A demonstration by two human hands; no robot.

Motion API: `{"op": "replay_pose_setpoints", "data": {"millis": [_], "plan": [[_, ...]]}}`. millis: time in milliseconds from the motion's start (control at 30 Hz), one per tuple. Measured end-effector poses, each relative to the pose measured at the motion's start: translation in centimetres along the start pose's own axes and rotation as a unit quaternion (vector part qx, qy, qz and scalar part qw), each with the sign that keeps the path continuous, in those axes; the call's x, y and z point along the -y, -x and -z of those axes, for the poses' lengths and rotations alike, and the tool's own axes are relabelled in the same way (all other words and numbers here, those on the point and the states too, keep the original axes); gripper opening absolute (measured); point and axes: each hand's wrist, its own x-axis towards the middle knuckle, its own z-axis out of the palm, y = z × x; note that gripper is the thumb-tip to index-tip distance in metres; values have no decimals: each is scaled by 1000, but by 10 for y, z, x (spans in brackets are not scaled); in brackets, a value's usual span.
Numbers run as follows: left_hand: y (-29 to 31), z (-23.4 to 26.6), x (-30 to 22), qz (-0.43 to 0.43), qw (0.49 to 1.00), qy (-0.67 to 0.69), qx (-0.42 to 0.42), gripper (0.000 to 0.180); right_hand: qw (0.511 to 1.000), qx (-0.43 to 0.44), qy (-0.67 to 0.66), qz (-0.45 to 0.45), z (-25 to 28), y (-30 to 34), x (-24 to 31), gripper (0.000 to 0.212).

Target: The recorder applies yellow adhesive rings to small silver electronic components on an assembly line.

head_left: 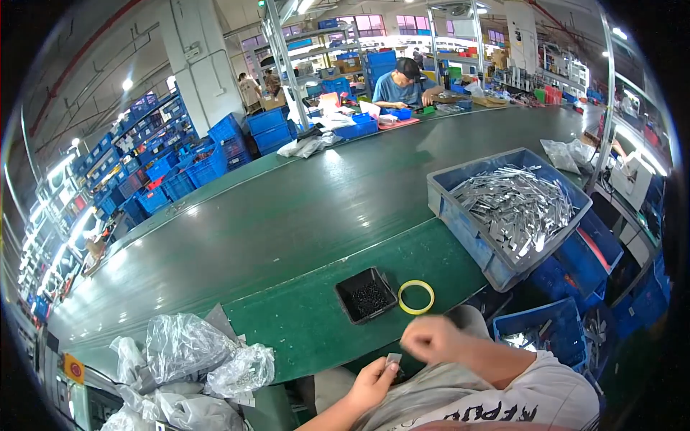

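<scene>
My left hand (pixel 372 382) is low in the middle, near my lap, with thumb and fingers pinched on a small flat metal piece (pixel 393 359). Just right of it and a little higher is my right hand (pixel 431 339), its fingers curled in and slightly blurred; whatever they may hold is hidden. Beyond the hands, on the green bench (pixel 295 323), sits a black tray (pixel 346 307) of tiny dark parts, perhaps screws. A yellow tape roll (pixel 416 312) lies flat beside the tray, close to my right hand.
A worn blue bin (pixel 467 241) heaped with metal strips (pixel 514 208) stands at the right. Clear plastic bags (pixel 190 348) pile up at the lower left. Across the dark conveyor belt (pixel 287 208) a person in a blue shirt (pixel 395 90) works. Blue crates (pixel 568 316) stand below right.
</scene>
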Motion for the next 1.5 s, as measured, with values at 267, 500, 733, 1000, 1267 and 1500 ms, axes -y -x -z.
{"op": "replay_pose_setpoints", "data": {"millis": [267,500,733,1000,1267,1500], "plan": [[-6,-3,-16,127,970,199,-51,21,935,-62,327,-118,23,8,-88,34],[3,-10,-2,106,984,141,-21,21,914,-36,397,-72,8,11,-73,34],[1,3,-16,148,980,107,-79,22,938,25,314,-146,15,-12,-74,15],[-13,15,-24,136,964,214,-76,15,941,-66,234,-235,29,21,-70,11],[-2,3,-22,113,966,224,-57,12,987,51,23,-152,-9,34,-2,18],[5,-3,-30,94,971,214,-55,11,991,113,51,-41,-18,28,3,16]]}}
